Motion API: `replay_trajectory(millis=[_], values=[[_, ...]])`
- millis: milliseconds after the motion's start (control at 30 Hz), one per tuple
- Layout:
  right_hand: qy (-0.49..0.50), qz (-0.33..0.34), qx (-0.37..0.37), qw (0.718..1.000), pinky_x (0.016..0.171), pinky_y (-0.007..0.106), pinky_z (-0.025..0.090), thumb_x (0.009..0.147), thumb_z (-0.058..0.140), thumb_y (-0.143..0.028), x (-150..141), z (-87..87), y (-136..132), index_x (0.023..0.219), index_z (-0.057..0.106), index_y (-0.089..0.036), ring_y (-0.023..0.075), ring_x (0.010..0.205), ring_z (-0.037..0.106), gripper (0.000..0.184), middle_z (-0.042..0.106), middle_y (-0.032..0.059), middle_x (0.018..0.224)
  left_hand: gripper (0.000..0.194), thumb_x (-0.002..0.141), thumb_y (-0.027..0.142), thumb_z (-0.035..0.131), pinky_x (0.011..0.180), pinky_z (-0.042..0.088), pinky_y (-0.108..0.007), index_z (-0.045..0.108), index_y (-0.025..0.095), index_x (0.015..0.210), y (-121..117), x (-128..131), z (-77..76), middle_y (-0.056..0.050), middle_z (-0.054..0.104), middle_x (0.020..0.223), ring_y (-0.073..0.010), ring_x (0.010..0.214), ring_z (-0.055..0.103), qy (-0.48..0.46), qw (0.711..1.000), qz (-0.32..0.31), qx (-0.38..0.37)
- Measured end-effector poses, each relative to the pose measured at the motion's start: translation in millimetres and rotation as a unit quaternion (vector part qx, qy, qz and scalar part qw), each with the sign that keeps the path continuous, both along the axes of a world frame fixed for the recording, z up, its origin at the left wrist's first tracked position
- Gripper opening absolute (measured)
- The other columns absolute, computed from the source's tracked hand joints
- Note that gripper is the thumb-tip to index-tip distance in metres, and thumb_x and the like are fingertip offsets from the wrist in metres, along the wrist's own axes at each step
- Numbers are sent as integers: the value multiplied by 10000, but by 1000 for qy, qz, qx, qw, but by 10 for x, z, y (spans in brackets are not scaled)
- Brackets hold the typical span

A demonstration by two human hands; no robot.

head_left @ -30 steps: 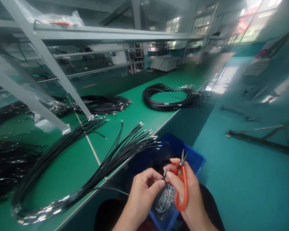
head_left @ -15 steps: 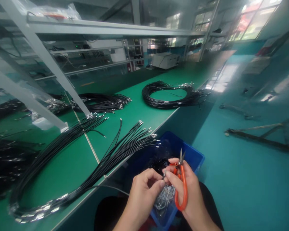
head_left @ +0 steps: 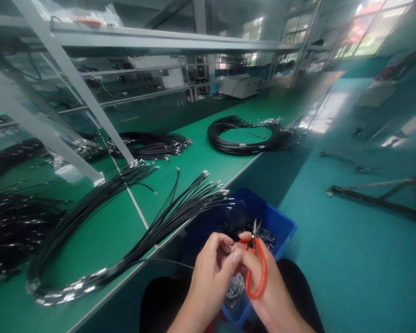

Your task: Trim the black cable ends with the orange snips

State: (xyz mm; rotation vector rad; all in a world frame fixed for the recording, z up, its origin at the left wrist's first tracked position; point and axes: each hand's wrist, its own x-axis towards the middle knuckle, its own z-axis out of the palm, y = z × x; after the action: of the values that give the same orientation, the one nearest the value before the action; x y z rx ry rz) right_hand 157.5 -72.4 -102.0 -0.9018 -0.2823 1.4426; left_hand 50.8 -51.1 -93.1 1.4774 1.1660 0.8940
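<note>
My left hand (head_left: 211, 266) is closed, finger and thumb pinched at the end of a thin black cable (head_left: 166, 261), which trails from a large looped bundle (head_left: 113, 272) on the bench. Orange-handled scissors (head_left: 264, 270) rest in my right hand (head_left: 272, 282), points upward and blades slightly apart. The right thumb and fingers also meet the left fingertips at the cable end. A small pale metallic bit shows between the fingertips, mostly covered. Both hands are above a blue bin (head_left: 282, 224) holding clear plastic bags and dark pieces.
Coiled black cables (head_left: 235, 147) with metal tips lie farther along the green bench (head_left: 190, 162), and another coil (head_left: 152, 144) sits behind a white shelf post (head_left: 79, 92). More cables (head_left: 17, 236) are piled at left. A wheeled stand leg (head_left: 374, 198) is at right.
My hands have drawn closer together, and the fingertips now overlap more around the cable end. The scissors have tilted and dropped slightly. The whole view has shifted a little.
</note>
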Motion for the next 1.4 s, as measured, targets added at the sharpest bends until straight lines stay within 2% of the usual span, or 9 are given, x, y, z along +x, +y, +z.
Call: replay_trajectory(millis=[133,367,633,767,867,967,1033,1167,1400], values=[[49,12,19,999,577,231,435,717,682,-148,-47,45,7,912,518,-240,114,587,550,272,605,-49,668,107,788,270,601,530,426,-226,580,175,743,21,16,40,7,584,616,-128,545,530,-84,995,50,-26],[94,52,37,993,547,255,417,772,583,-118,-47,56,93,924,524,-214,152,545,556,190,596,-26,519,142,792,243,616,530,416,-219,628,115,731,144,-96,85,-6,599,553,-100,508,499,-242,962,1,-130],[115,35,9,993,576,223,447,735,625,-79,-32,125,121,879,550,-198,110,552,551,202,633,-11,619,128,802,229,596,539,404,-213,541,150,717,175,-96,86,18,567,575,-100,529,495,-219,970,-11,-110],[117,25,-4,993,603,214,459,724,650,-76,-20,124,135,887,557,-196,105,589,564,222,647,-5,669,49,818,182,535,592,437,-242,563,176,779,163,-175,103,0,572,669,-138,606,541,-17,997,66,36],[118,29,-4,993,599,221,460,727,658,-85,-35,122,146,896,554,-199,116,601,570,229,638,-7,655,161,826,137,508,682,447,-253,615,211,922,125,-217,139,-49,605,911,-165,763,586,149,961,62,223],[119,33,-3,992,597,222,455,726,658,-85,-54,136,153,892,548,-201,118,606,572,230,638,-6,661,195,855,132,468,675,438,-245,642,220,848,107,-241,169,-53,608,930,-161,766,591,216,930,28,296],[112,32,-5,993,591,223,450,728,655,-85,-64,147,150,890,546,-202,117,606,566,228,635,-9,667,176,860,146,470,670,437,-248,624,208,803,110,-252,177,-47,614,875,-163,747,591,202,943,52,259],[94,32,1,995,532,224,419,764,617,-116,-86,140,134,895,546,-201,110,537,514,171,599,-25,595,61,827,190,545,637,463,-240,590,201,866,101,-228,166,-21,646,778,-163,694,609,42,998,17,51],[-50,-13,37,998,547,201,389,774,666,-205,-79,157,177,932,533,-219,82,516,450,207,580,-55,587,172,774,265,626,478,360,-190,579,146,660,55,-185,84,20,533,587,-93,505,447,-67,996,17,-64]])
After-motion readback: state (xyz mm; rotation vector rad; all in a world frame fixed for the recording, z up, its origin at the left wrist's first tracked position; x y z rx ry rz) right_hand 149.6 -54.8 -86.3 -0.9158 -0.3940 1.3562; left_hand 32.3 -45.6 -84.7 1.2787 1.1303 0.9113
